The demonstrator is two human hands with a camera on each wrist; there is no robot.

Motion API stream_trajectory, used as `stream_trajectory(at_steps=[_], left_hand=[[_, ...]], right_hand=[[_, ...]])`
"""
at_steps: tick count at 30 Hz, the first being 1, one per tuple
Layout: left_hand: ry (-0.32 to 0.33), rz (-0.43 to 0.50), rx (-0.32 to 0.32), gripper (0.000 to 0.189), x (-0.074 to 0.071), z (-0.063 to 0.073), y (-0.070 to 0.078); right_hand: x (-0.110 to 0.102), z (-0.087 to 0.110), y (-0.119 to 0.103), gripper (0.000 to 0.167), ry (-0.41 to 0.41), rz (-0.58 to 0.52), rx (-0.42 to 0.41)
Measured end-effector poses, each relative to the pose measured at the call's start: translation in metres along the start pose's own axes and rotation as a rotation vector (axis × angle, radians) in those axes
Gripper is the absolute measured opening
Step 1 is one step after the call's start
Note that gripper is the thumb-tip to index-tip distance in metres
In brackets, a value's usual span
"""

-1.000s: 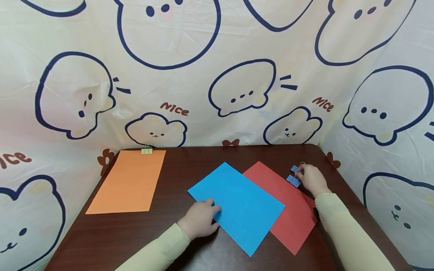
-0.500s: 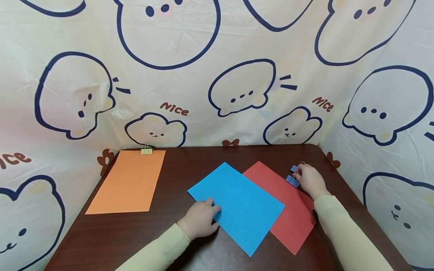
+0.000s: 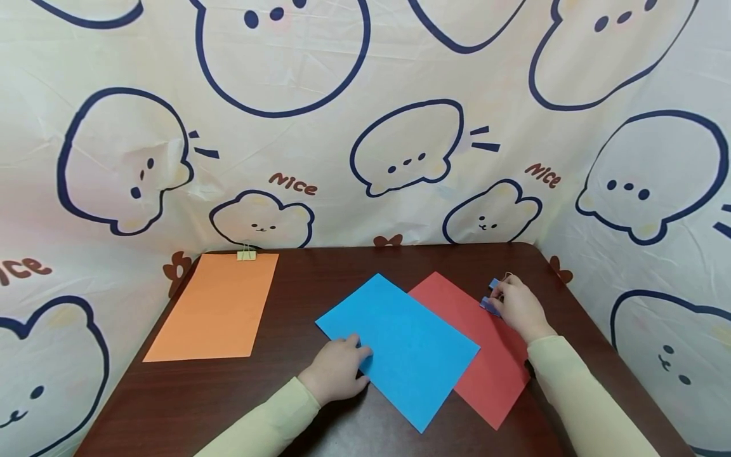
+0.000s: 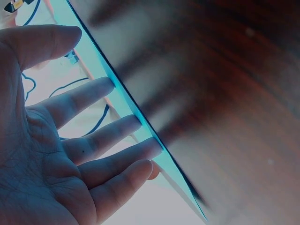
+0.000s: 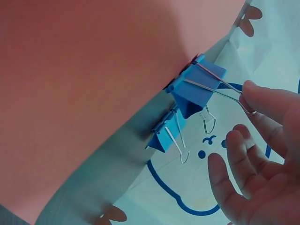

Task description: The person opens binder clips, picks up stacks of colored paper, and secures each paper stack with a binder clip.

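Observation:
A blue sheet of paper (image 3: 408,349) lies across part of a red sheet (image 3: 495,374). My left hand (image 3: 337,370) rests at the blue sheet's near left edge, and the left wrist view shows its fingers (image 4: 101,136) fairly straight. At the red sheet's far right edge, my right hand (image 3: 524,309) pinches the wire handle of a blue binder clip (image 5: 199,89) between thumb and forefinger. That clip's mouth meets the paper edge; I cannot tell whether it grips the sheet. A second blue binder clip (image 5: 168,131) stands just beyond.
An orange sheet (image 3: 214,311) lies at the back left of the dark wooden table (image 3: 188,406). A pale yellow binder clip (image 3: 247,255) sits on its far edge. A patterned cloth (image 3: 337,152) hangs behind the table and at both sides.
My right hand has shifted slightly left with the nearer blue clip, which now sits closer against the red sheet's edge. The left hand and the blue sheet stay still.

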State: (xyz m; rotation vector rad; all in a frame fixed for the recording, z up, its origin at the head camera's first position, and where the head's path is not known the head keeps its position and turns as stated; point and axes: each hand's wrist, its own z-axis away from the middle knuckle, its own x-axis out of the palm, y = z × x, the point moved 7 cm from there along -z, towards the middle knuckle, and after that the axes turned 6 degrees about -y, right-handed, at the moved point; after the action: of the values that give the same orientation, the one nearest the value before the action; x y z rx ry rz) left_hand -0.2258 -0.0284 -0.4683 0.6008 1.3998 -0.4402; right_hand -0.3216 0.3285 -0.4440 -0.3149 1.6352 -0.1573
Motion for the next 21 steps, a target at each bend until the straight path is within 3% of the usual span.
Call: stream_trajectory(at_steps=[21], left_hand=[[-0.013,-0.007,-0.003,0.041,0.0035,-0.0002,-0.0019]], right_hand=[[0.0032,0.0098,-0.0046,0.01,-0.043,0.024,0.0]])
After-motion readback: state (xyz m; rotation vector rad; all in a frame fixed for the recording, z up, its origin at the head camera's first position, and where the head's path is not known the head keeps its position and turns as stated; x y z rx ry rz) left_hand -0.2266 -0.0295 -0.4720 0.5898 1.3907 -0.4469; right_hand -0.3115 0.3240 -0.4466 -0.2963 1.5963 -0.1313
